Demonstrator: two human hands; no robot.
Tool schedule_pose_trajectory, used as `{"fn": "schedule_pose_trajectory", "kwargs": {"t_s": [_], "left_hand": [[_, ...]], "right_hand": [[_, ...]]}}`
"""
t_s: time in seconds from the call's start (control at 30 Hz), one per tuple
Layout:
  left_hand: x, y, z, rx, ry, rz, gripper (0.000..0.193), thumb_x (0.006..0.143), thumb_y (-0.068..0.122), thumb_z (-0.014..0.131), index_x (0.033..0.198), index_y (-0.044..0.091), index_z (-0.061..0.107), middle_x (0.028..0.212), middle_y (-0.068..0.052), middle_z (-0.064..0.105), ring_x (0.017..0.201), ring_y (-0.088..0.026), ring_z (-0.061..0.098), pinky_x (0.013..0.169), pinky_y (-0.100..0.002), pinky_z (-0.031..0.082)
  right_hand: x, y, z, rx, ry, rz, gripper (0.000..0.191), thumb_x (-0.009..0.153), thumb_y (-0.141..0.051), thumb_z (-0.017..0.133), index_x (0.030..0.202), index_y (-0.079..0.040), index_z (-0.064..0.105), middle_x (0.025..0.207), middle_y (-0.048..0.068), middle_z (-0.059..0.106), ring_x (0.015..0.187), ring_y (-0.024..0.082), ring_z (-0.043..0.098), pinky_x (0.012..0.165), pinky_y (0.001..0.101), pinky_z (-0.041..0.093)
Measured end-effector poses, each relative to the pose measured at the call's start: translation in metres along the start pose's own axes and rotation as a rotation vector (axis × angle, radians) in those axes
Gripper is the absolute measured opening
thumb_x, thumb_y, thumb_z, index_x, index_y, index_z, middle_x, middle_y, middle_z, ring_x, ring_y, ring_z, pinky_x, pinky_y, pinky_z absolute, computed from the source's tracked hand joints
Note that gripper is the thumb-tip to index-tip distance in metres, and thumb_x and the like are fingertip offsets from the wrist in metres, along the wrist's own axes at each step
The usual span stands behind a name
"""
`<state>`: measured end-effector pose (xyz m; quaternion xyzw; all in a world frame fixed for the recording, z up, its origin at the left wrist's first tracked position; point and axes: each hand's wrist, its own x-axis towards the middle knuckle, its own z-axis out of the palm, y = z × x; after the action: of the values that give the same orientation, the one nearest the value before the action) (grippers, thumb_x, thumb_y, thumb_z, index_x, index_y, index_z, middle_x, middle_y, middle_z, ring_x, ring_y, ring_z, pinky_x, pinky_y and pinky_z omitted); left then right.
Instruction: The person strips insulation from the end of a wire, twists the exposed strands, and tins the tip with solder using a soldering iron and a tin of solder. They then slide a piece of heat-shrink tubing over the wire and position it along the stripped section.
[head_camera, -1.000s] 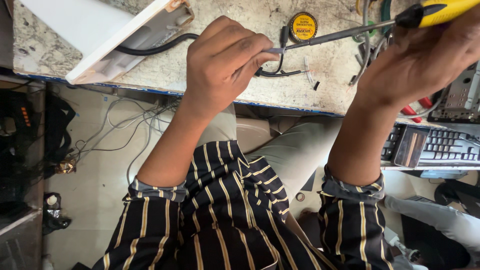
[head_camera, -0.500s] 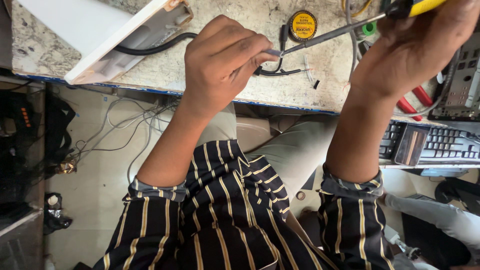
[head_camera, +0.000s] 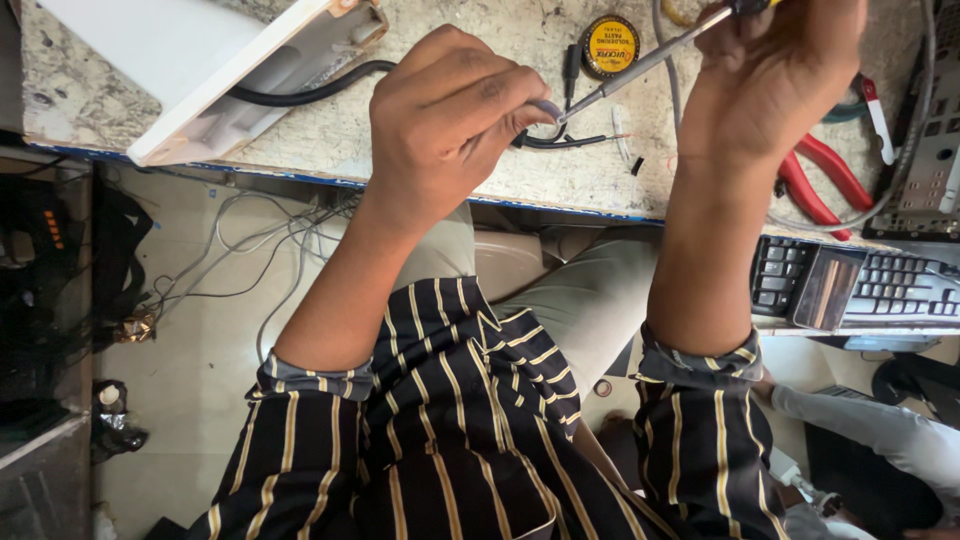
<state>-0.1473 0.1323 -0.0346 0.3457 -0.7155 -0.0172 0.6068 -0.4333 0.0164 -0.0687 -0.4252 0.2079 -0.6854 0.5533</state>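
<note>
Left hand curled over bench edge, fingertips pinched on a thin wire end. Right hand fisted round soldering iron; its tip meets the wire just beside left fingertips. Black cable lies beneath; round flux tin nearby.

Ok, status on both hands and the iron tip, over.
Left hand pinching thin black wire on bench. Right hand gripping soldering iron, tip at the wire beside left fingertips. Paste tin, red pliers nearby, not obstructing.

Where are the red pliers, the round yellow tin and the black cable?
red pliers (head_camera: 815, 185): head view, on a red handle.
round yellow tin (head_camera: 610, 46): head view, on its lid.
black cable (head_camera: 300, 92): head view, mid-length.
</note>
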Motion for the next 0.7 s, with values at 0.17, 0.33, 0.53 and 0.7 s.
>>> {"fn": "schedule_pose_trajectory", "kwargs": {"t_s": [0.17, 0.33, 0.53, 0.7], "left_hand": [[0.0, -0.001, 0.001, -0.003, 0.004, 0.009, 0.034, 0.081, 0.0, 0.094, 0.107, 0.004, 0.072, 0.098, -0.004, 0.07, 0.092, -0.022, 0.065, 0.077, -0.035, 0.053], [-0.003, 0.0, 0.001, -0.003, -0.004, 0.008, 0.034, 0.082, 0.001, 0.095, 0.107, 0.004, 0.072, 0.098, -0.004, 0.071, 0.092, -0.022, 0.065, 0.078, -0.035, 0.053], [-0.002, 0.0, 0.001, -0.01, -0.002, 0.001, 0.034, 0.083, 0.0, 0.094, 0.107, 0.004, 0.072, 0.099, -0.004, 0.071, 0.091, -0.023, 0.065, 0.078, -0.035, 0.053], [-0.001, 0.004, 0.0, -0.002, -0.007, -0.001, 0.034, 0.083, 0.0, 0.095, 0.107, 0.005, 0.072, 0.098, -0.004, 0.071, 0.091, -0.023, 0.065, 0.078, -0.035, 0.053]], "right_hand": [[-0.002, 0.004, -0.005, -0.02, -0.051, -0.006, 0.028, 0.128, -0.019, 0.048, 0.106, -0.004, 0.057, 0.086, 0.006, 0.056, 0.066, 0.01, 0.044, 0.06, 0.0277, 0.029], [-0.008, 0.006, 0.002, -0.035, -0.052, -0.04, 0.026, 0.125, -0.021, 0.048, 0.109, -0.004, 0.058, 0.087, 0.008, 0.059, 0.067, 0.012, 0.048, 0.058, 0.0284, 0.033], [-0.009, -0.009, 0.01, -0.076, -0.087, -0.068, 0.038, 0.122, -0.033, 0.05, 0.104, -0.001, 0.061, 0.077, 0.009, 0.054, 0.059, 0.016, 0.045, 0.054, 0.0299, 0.032], [-0.008, -0.025, 0.004, -0.107, 0.041, -0.052, 0.038, 0.116, -0.035, 0.048, 0.104, -0.001, 0.062, 0.073, 0.011, 0.053, 0.059, 0.021, 0.051, 0.052, 0.0284, 0.035]]}}
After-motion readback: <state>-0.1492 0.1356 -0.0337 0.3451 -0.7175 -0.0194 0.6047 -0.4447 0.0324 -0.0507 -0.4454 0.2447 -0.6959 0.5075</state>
